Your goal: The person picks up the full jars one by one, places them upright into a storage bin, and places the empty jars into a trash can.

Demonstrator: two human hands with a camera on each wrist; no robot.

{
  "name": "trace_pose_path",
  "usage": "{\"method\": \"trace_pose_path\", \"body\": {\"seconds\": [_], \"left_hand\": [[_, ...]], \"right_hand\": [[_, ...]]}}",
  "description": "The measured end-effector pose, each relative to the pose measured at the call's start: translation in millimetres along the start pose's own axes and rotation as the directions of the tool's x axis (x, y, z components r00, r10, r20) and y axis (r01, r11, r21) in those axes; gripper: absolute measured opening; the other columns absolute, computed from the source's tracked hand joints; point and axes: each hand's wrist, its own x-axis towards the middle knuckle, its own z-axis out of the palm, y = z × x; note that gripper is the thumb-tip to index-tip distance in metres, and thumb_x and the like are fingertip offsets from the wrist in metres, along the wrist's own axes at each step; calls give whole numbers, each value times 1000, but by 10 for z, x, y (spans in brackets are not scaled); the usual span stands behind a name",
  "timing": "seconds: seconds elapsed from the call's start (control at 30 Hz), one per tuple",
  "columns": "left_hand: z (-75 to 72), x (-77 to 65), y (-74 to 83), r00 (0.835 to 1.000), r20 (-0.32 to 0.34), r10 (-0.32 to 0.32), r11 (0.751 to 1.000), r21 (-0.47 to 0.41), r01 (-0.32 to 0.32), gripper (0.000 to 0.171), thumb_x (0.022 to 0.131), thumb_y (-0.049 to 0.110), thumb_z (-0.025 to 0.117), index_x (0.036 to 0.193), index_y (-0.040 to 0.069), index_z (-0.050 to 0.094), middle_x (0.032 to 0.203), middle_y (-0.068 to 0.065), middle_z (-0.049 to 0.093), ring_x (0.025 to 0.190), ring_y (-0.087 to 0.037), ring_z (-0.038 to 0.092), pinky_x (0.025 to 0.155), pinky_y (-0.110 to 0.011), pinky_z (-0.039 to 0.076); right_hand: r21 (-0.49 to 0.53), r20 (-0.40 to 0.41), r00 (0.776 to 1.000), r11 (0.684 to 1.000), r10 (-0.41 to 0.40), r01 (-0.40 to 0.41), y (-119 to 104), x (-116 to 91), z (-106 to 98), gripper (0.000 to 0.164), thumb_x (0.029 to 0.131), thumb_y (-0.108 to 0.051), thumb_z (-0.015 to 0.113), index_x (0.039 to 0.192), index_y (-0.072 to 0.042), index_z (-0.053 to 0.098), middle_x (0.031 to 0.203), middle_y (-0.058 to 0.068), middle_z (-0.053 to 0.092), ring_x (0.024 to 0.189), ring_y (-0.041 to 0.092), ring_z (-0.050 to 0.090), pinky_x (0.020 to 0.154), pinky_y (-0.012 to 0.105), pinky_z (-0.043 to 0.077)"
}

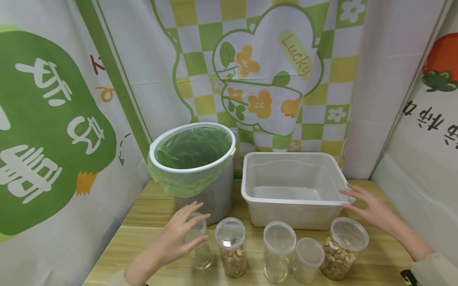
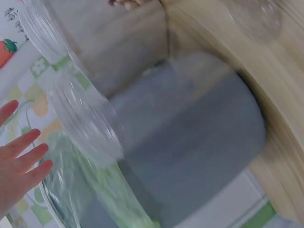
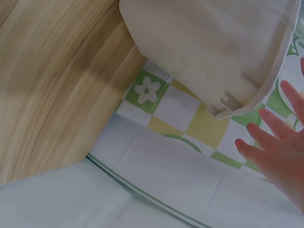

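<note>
My left hand (image 1: pixel 177 232) is in front of a clear empty jar (image 1: pixel 202 256) at the left of the row, fingers extended and partly covering it. In the left wrist view the fingers of the left hand (image 2: pixel 21 164) are spread, gripping nothing. My right hand (image 1: pixel 372 208) hovers by the right end of a white plastic tub (image 1: pixel 293 214), its fingers straight. From the right wrist, the right hand (image 3: pixel 280 147) appears spread beside the tub (image 3: pixel 213 52); contact with the rim cannot be told.
A grey bin (image 1: pixel 218 194) with a green liner (image 1: pixel 182 182) stands back left. Along the front of the wooden table (image 1: pixel 143 234) are a jar of nuts (image 1: pixel 234 258), a clear jar (image 1: pixel 277 262), a smaller one (image 1: pixel 305 262) and another nut jar (image 1: pixel 338 256). A printed curtain (image 1: pixel 264 79) hangs behind.
</note>
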Motion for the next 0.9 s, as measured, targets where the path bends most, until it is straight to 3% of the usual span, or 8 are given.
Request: {"method": "trace_pose_path", "body": {"seconds": [0.13,0.33,0.4,0.5,0.57,0.63,0.77,0.9], "left_hand": [[109,87,78,1000,15,18,999,-27,-18,41,79,36,63,112,13,58,126,-13,46,115,-33,43,87,-49,38],[265,198,204,999,31,20,996,-87,-17,40,78,37,64,110,13,60,125,-13,47,112,-31,46,84,-46,43],[308,219,234,999,37,17,995,-98,-14,41,79,39,62,110,13,59,125,-13,47,111,-30,48,83,-44,44],[362,241,270,998,63,2,994,-108,5,41,80,42,60,112,15,58,125,-13,46,110,-30,48,83,-43,44],[391,249,296,994,103,-22,993,-116,34,41,81,43,58,112,16,58,126,-12,45,110,-30,48,84,-44,44],[413,252,326,987,150,-54,989,-127,73,42,81,44,58,113,17,57,128,-12,44,111,-30,47,85,-45,43],[470,242,366,972,220,-87,981,-153,122,43,80,44,60,113,17,57,129,-12,41,112,-30,46,83,-45,44],[537,228,378,974,208,-91,980,-156,125,45,77,45,63,112,17,57,125,-13,42,110,-29,47,79,-44,46]], "right_hand": [[3,-4,1000,1000,-1,2,1,29,43,34,77,-19,67,106,-1,61,123,30,42,100,54,42,71,62,38],[16,-28,1000,1000,-3,3,-20,51,91,25,72,-16,72,92,-1,66,117,29,48,99,52,44,72,59,39],[5,-61,998,1000,-26,26,-16,51,112,21,69,-13,74,86,-3,68,111,27,52,98,49,46,74,51,42],[-25,-123,990,997,-73,70,17,46,164,17,65,-9,76,80,-6,68,101,20,57,96,42,48,78,24,42],[-40,-150,985,996,-85,80,40,44,192,17,63,-8,76,78,-8,68,97,17,58,96,39,48,76,17,38],[-29,-154,985,996,-82,79,55,42,207,16,63,-8,76,77,-7,68,96,18,57,96,41,47,78,24,40],[-2,-132,990,999,-54,54,51,45,204,14,65,-9,75,77,-6,67,97,20,56,96,44,46,71,51,41],[15,-112,992,999,-51,53,47,56,188,13,66,-8,74,76,-7,66,95,19,55,97,45,46,71,57,39]]}}
